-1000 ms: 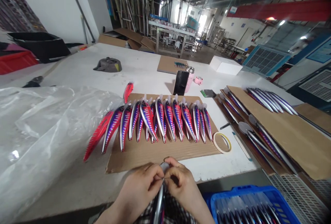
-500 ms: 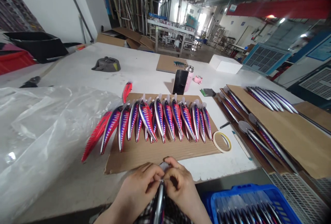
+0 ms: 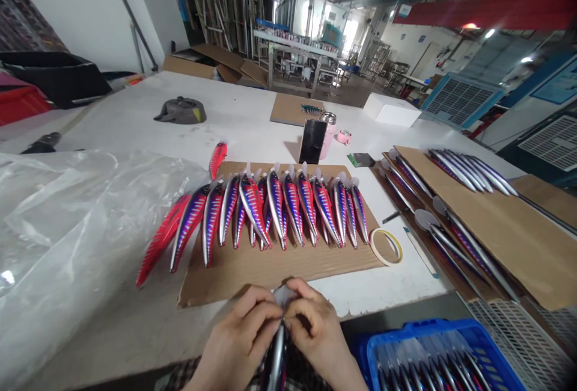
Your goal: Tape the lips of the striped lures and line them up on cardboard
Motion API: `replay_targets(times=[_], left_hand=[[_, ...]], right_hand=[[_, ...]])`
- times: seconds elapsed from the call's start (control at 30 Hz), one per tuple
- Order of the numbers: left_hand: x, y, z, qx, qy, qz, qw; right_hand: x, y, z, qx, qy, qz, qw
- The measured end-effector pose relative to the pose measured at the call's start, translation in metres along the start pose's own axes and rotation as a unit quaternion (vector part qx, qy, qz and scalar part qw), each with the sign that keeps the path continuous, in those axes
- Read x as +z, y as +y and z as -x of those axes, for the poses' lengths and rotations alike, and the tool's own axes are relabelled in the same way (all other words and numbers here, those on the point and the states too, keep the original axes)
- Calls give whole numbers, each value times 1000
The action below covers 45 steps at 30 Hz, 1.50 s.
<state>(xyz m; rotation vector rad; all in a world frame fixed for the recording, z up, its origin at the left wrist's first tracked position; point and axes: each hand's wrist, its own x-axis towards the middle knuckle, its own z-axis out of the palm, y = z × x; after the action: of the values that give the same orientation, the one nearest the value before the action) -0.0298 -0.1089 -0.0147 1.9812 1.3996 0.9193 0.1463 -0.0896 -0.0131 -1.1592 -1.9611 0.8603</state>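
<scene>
A silver and dark fishing lure (image 3: 276,360) points up from the bottom of the view, its clear lip (image 3: 283,296) at the upper end. My left hand (image 3: 246,332) pinches it from the left near the lip, thumb and fingers pressed together. From the other side my right hand (image 3: 313,328) pinches at the same spot, fingers curled in. What exactly sits between the fingertips is too small to make out. Beyond both hands, a row of purple, red and silver lures (image 3: 274,210) lies across a cardboard sheet (image 3: 225,283).
A roll of tape (image 3: 386,247) lies by the cardboard's right corner. At lower right stands a blue basket (image 3: 374,349) of lures. Stacked boards (image 3: 487,222) with lures are on the right, plastic sheeting (image 3: 81,246) on the left. A phone (image 3: 312,141) leans against a pink bottle (image 3: 329,132).
My fingers stay at the lure's lip end, and more of the clear lip shows between them. My left hand has shifted slightly. The whole view has moved a little.
</scene>
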Motion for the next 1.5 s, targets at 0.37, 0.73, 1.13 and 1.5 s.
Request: replay_targets(times=[0.37, 0.73, 1.13, 1.5], left_hand=[[-1, 6, -7, 66, 29, -50, 996], [-2, 3, -6, 65, 37, -71, 995], [-2, 1, -6, 44, 13, -47, 998], [-11, 0, -8, 0, -48, 7, 999]], right_hand=[[-9, -2, -2, 45, -63, 8, 997], [-9, 0, 1, 75, -66, -6, 995], [-7, -8, -8, 80, -33, -57, 995], [21, -5, 13, 44, 118, 102, 987]])
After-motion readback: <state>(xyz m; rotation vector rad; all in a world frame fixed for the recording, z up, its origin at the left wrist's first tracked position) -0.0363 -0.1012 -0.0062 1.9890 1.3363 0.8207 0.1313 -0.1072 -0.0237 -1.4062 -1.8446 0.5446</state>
